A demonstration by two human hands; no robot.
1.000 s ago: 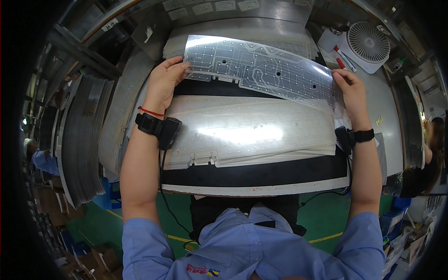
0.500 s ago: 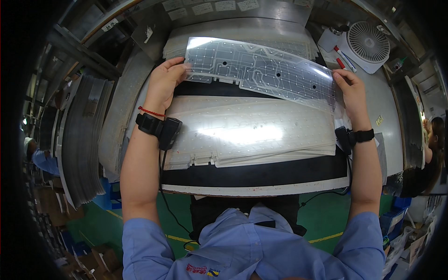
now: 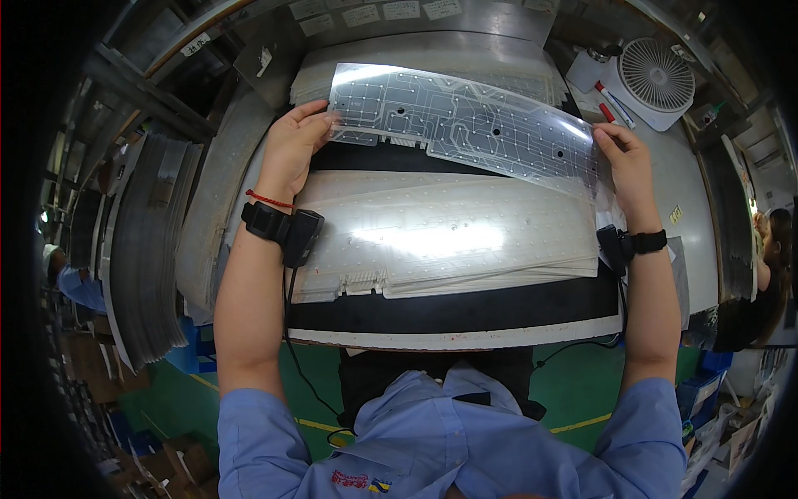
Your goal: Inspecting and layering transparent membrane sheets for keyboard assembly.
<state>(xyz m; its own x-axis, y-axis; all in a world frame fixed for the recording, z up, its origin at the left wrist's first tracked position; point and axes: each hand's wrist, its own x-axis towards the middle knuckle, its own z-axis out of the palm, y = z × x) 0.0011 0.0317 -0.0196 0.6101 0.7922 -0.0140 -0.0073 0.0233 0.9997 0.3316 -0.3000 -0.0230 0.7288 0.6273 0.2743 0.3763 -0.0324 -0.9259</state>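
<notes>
While your left hand [image 3: 295, 137] pinches one end of a clear circuit sheet [image 3: 465, 121] between thumb and fingers, your right hand [image 3: 628, 162] grips the other end the same way. You have that sheet raised just beyond the pale stack [image 3: 440, 200] of similar sheets, its lower right part overlapping the stack's far edge in view. White traces, pale dots and a few black spots cover it.

The pale stack lies on a black mat [image 3: 465, 314] on your desk [image 3: 694, 249]. Farther beyond the stack, white paper labels [image 3: 401, 11] with small dark writing line a metal panel. To the stack's right sits a yellow slip [image 3: 676, 215] bearing dark characters; beyond its right end stand a white fan [image 3: 657, 75] and, beside that, markers [image 3: 615, 108]. Well to the stack's upper left, a white tag [image 3: 196, 43] carries bold dark characters. On your side of the stack, your blue shirt [image 3: 416, 432] shows red lettering [image 3: 349, 480] beside a blue-and-yellow emblem [image 3: 380, 486].
</notes>
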